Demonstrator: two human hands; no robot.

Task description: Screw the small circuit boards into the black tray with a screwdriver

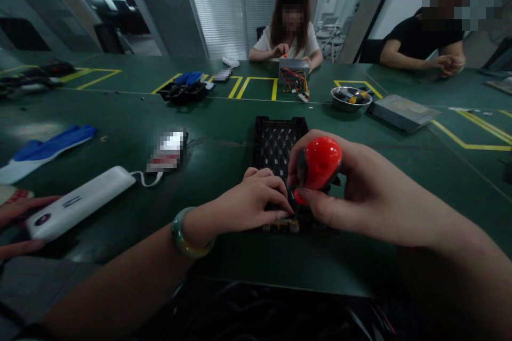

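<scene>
My right hand (360, 197) is closed around a screwdriver (323, 162) with a red and dark handle. The tool points down at the near end of a black plastic casing (276, 144) with a diamond-patterned inside. Over the casing's near left part lies my left hand (256, 200), its fingers bent and closed on it close to the screwdriver. What lies under those fingertips is hidden. A small circuit board (282, 225) shows at the casing's near edge, just below my left thumb. My hands cover the screwdriver's tip.
To the left are a white power bank (84, 202), touched by another person's hand (24, 218), a cabled phone (168, 152), and a blue-and-white glove (48, 152). Farther off stand a black tray (184, 90), a metal bowl (350, 100) and a grey metal box (402, 112). Two people sit opposite.
</scene>
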